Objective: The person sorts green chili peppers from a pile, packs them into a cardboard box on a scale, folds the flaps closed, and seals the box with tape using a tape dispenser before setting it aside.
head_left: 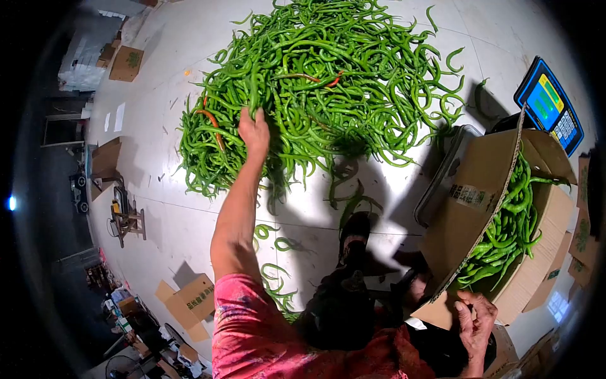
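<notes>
The left hand point(254, 134) gripped a long green pepper point(254, 90) by its near end, at the left of the pepper pile point(372, 95) on the floor point(173, 237). The right hand point(476, 318) curled at the carton's point(464, 189) near edge; whether it held anything, I couldn't tell. The pepper seemed light, smooth and snappable, best taken mid-length.

Floor point(183, 237) bright, pale; peppers point(353, 95) well lit, mostly crisp. Deep shadow crosses the peppers' lower edge and the floor at mid-frame. Left side dim; one small glaring light point(11, 203) at far left. Display point(546, 104) glows blue. Fisheye distortion: lines bow, rim fades to black.
</notes>
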`<state>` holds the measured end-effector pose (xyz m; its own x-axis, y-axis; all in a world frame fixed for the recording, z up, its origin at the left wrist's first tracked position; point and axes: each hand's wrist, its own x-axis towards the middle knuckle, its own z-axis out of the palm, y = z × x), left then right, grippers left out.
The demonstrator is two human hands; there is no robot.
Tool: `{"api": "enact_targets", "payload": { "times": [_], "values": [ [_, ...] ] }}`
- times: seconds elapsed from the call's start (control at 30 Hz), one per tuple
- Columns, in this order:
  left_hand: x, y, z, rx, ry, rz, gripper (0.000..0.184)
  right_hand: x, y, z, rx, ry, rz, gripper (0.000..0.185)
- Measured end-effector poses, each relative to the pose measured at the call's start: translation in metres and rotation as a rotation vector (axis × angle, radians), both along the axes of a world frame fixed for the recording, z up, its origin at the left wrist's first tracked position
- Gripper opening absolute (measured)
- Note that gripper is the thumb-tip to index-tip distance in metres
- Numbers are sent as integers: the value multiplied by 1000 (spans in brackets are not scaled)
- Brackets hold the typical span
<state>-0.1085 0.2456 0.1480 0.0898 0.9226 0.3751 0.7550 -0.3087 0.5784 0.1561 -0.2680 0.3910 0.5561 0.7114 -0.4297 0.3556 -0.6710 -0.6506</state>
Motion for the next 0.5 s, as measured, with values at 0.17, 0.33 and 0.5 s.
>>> {"api": "enact_targets", "payload": {
  "times": [0.17,0.33,0.5],
  "values": [
    [-4,-27,-51,-170,173,59,52,-1,3,2,-3,37,-16,15],
    [30,-20,-39,-339,231,185,51,-4,5,6,8,24,28,17],
    [10,-48,-20,-486,-158,95,49,-2,0,6,33,20,-40,18]
  ]
}}
